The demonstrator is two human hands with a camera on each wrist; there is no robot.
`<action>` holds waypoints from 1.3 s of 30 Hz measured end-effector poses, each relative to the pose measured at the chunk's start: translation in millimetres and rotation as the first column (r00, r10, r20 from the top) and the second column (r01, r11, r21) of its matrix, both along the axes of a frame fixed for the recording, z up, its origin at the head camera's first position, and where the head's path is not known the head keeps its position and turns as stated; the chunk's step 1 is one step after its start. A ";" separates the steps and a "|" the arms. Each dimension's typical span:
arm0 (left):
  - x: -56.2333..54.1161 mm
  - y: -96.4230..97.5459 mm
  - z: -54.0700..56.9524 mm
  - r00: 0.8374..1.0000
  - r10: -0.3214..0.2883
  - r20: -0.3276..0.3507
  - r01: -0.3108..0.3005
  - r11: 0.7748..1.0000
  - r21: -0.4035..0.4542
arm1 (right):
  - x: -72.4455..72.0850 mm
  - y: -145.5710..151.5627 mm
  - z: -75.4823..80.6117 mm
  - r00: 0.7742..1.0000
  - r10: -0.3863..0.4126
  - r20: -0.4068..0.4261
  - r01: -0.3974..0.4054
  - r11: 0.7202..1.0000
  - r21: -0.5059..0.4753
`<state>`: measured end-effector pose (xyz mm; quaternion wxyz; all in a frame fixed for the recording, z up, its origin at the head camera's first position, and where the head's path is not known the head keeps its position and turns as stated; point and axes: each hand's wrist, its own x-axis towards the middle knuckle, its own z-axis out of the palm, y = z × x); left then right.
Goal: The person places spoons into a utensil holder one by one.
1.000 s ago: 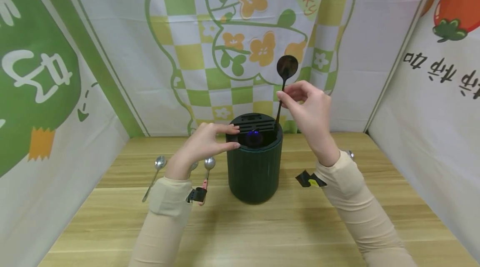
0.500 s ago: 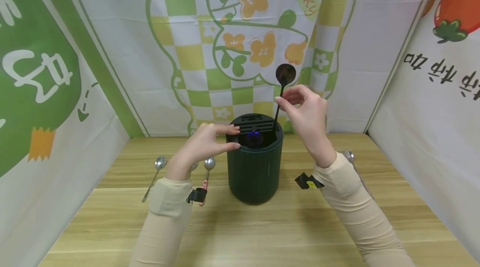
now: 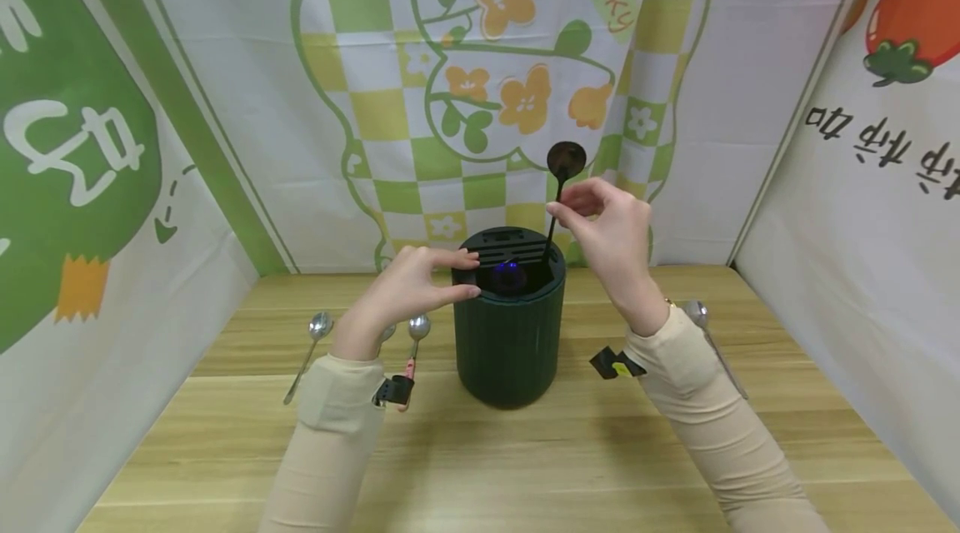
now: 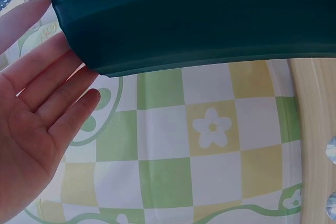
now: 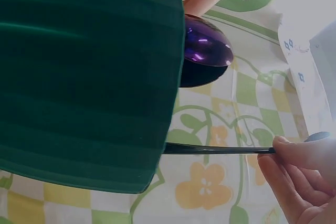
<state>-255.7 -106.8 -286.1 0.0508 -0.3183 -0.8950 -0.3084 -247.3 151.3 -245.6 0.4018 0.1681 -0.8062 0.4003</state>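
In the head view, my right hand (image 3: 611, 225) pinches the thin handle of a black spoon (image 3: 566, 160) between thumb and fingers. The spoon's bowl is up, and its lower handle end goes into the right side of a dark green utensil holder (image 3: 507, 354), where the tip is hidden. My left hand (image 3: 408, 287) rests on the holder's left rim with its fingers fairly straight, the fingertips over the opening. Inside stands another spoon with a glossy purple bowl (image 5: 208, 45), which rises above the rim in the right wrist view.
Left of the holder, a silver spoon (image 3: 320, 325) and a pink-handled spoon (image 3: 418, 326) lie on the wooden table (image 3: 480, 466), with another partly behind the left wrist. One more silver spoon (image 3: 697, 314) lies beside the right forearm. Printed cloth hangs behind.
My right hand has lowered the black spoon and shifted slightly left, so its handle sits deeper in the holder. My left hand and the holder have stayed put.
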 end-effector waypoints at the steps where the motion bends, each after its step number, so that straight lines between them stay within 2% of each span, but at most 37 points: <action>1: 0.0 0.0 -0.1 1.000 -0.001 -0.001 0.001 1.000 -0.001 | -0.3 0.1 -0.8 1.000 -0.001 0.000 0.001 1.000 0.004; 22: -0.8 0.4 -2.0 1.000 0.010 -0.003 -0.010 1.000 -0.008 | -8.1 0.7 -13.6 0.999 -0.011 0.052 0.009 0.999 0.052; 39: -0.7 0.8 -1.1 1.000 0.014 -0.013 -0.014 1.000 -0.002 | -12.1 1.5 -22.3 0.990 -0.037 0.136 0.021 0.993 0.119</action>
